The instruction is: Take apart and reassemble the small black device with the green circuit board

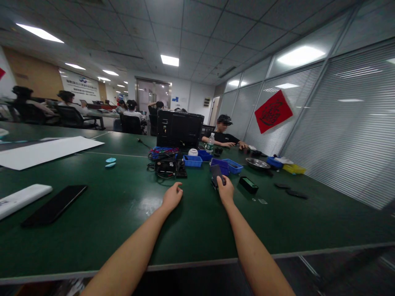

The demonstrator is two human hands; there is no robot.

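Note:
My right hand [226,190] is closed around a dark flat rectangular object [217,170], tilted up over the table. Another small dark item [213,183] shows just beneath it, partly covered by the hand. My left hand [173,196] rests on the green table, its fingers loosely curled and slightly apart, with nothing visible in them. Nearest to it, a black boxy device [166,165] lies among cables. Right of my right hand is a black box with a green top [248,185].
Blue trays [193,161], a baseball [193,152], a water bottle [210,142] and a monitor [180,128] stand ahead. A metal bowl [258,163] and yellow tray [294,169] are at right. A black phone-like slab [55,204] lies left. Another person [224,133] sits across.

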